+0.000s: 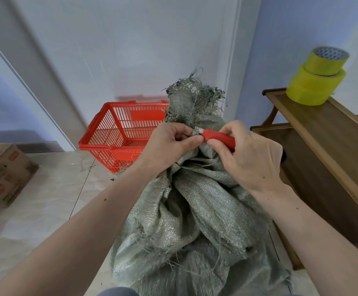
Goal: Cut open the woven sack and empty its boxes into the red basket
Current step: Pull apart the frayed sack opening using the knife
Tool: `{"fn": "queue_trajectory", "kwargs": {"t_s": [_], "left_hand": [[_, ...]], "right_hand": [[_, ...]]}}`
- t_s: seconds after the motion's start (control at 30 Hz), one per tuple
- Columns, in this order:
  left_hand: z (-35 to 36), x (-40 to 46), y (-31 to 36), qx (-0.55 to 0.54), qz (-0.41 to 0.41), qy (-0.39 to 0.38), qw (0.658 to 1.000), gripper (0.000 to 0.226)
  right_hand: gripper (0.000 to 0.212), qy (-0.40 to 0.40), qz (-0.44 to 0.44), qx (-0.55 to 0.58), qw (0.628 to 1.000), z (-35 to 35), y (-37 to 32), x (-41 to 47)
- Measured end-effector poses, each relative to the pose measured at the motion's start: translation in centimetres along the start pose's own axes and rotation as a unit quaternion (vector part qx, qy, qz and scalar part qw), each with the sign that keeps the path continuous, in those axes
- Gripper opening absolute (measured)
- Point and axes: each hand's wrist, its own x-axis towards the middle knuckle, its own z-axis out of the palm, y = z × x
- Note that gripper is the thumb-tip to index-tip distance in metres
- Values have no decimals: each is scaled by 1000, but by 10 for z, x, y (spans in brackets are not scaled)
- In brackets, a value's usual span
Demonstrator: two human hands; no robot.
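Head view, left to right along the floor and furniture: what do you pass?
Cardboard box → red basket → woven sack with both hands at its tied neck → wooden cabinet → yellow tape rolls stacked on it.

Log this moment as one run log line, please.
stage: cutting sack neck | right hand: grips red knife | left hand: pinches woven sack at blade | red basket: no boxes visible
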Motion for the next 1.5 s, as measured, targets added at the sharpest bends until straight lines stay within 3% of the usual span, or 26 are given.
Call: {"fn": "queue_trajectory", "kwargs": {"t_s": [0.33,0.47,0.53,0.6,0.7,0.77,0.9,0.97,1.0,1.07,1.2,1.37,1.5], "left_hand": [[-9,0,6,46,-3,-53,997,23],[-12,5,2,102,-19,-67,992,21],[-13,-8,-19,249,-58,-139,957,16],[-13,-33,-49,308,-123,-165,929,18],[-20,-34,-69,214,-119,-56,968,18],[-22,-22,-57,149,-97,-52,983,15],[-19,-20,-41,82,-64,-55,993,12],[-22,-22,-38,55,-49,-51,996,6],[-25,-21,-40,40,-43,-38,998,15],[-34,-21,-46,39,-32,-14,999,29],[-44,-23,-51,163,6,3,987,8],[-40,-22,-46,195,16,43,980,12],[-37,-23,-40,112,-25,-23,993,8]], "right_hand": [[31,-8,-23,20,1000,-2,5,6],[31,-42,51,55,996,1,-4,0],[37,-11,163,86,983,-13,8,21],[43,20,228,68,971,-33,28,50],[39,-121,179,13,976,-19,23,47],[39,-211,174,68,959,3,7,26],[59,-336,176,190,906,25,-7,10],[40,-331,156,205,908,34,-10,10],[36,-319,163,214,909,37,-9,9],[41,-299,175,228,910,39,-2,9],[48,-292,153,210,920,36,8,14],[45,-305,137,215,918,33,12,21],[39,-310,151,183,920,28,14,24]]}}
